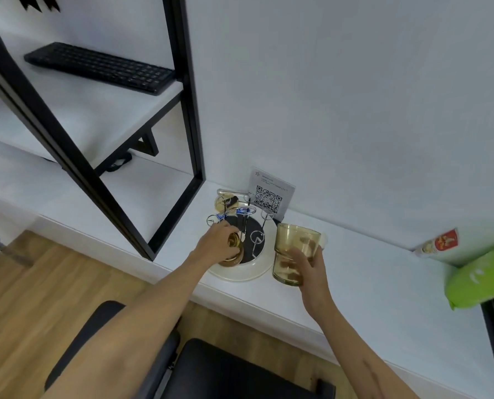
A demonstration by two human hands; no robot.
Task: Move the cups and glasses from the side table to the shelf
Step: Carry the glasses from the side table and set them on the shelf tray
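My right hand (pixel 306 264) holds an amber glass (pixel 293 251) upright, lifted just right of the round white tray (pixel 257 273). My left hand (pixel 218 240) is closed around a second amber glass (pixel 234 249) that sits upside down on the wire cup rack (pixel 244 220) in the tray. A third amber glass (pixel 224 201) hangs at the back of the rack. The black-framed shelf with white boards (pixel 101 110) stands to the left, above the white counter.
A black keyboard (pixel 101 67) lies on the upper shelf board. A QR-code card (pixel 270 194) leans on the wall behind the tray. A green bag (pixel 479 279) and a red-and-white packet (pixel 438 243) sit at the right. A black chair (pixel 225 370) is below.
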